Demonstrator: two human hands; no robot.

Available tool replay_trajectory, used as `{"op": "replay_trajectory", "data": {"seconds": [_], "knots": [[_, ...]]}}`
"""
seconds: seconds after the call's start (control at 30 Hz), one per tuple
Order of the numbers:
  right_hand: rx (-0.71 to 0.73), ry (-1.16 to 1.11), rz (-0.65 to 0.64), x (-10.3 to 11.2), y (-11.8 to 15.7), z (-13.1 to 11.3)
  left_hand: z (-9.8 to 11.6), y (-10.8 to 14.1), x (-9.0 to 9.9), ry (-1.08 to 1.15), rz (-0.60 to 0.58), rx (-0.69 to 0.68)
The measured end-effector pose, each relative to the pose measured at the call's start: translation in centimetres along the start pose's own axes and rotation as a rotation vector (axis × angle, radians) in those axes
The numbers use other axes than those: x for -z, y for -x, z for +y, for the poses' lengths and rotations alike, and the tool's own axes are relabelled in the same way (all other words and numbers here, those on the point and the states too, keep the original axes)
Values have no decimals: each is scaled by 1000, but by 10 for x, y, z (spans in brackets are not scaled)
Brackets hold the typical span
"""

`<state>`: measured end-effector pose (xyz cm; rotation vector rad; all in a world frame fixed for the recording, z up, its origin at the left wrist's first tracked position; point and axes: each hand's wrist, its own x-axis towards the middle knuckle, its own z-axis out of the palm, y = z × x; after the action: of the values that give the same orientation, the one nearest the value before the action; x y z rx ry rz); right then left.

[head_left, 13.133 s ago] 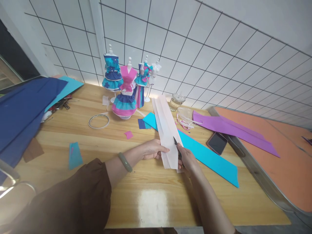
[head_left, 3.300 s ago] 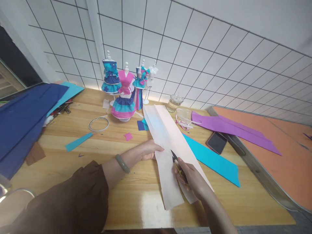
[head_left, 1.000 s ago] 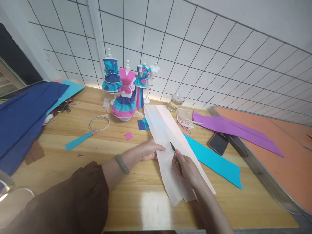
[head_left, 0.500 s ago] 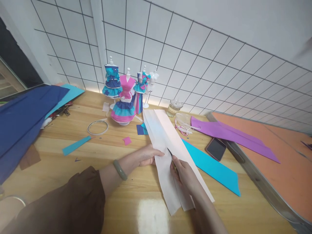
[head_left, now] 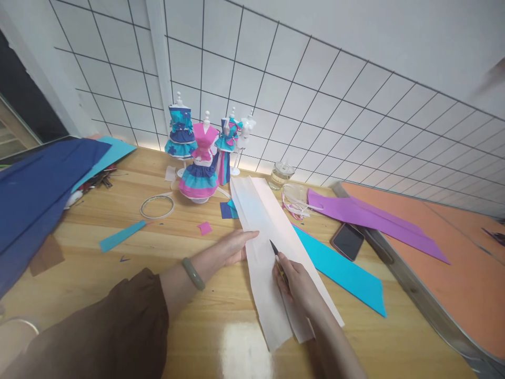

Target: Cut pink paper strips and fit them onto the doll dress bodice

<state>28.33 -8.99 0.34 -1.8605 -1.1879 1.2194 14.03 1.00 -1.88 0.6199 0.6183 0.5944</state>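
Observation:
A long white paper (head_left: 262, 273), partly slit lengthwise from its near end, lies over the wooden table. My left hand (head_left: 237, 246) holds its left edge, thumb on top and fingers underneath. In my right hand (head_left: 294, 279) is a pair of small dark scissors (head_left: 275, 248), blades pointing up and left over the paper. The fingers of that hand are wrapped round the handles. A blue paper strip (head_left: 343, 271) and a pale pinkish sheet (head_left: 284, 216) lie to the right of the white paper.
Small mannequins in paper dresses (head_left: 198, 181) stand at the back beside a glass (head_left: 281, 175). A phone (head_left: 347, 241) and purple paper (head_left: 374, 221) lie right. A tape roll (head_left: 157, 207), paper scraps and navy paper (head_left: 43, 184) are left.
My left hand has shifted slightly up and left along the paper edge, its thumb stretched further out. The scissors' blades look a little wider on the paper.

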Motion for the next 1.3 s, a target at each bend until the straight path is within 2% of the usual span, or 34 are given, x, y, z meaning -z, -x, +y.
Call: {"op": "replay_trajectory", "data": {"seconds": [0.37, 0.5, 0.8, 1.1, 1.3], "knots": [[-15, -74, -47, 0, -7, -6, -1, -1, 1, 40, -5, 0], [-16, -102, -59, -3, -13, -7, -1, -1, 0, 45, 26, 4], [-60, -76, -21, -9, -15, -25, -1, 0, -1, 57, 46, -6], [-8, -77, -29, -8, -22, -16, 1, 2, -5, 42, 109, 3], [-12, -27, 2, -9, -23, -14, 0, 1, -4, 48, 72, -1]]}}
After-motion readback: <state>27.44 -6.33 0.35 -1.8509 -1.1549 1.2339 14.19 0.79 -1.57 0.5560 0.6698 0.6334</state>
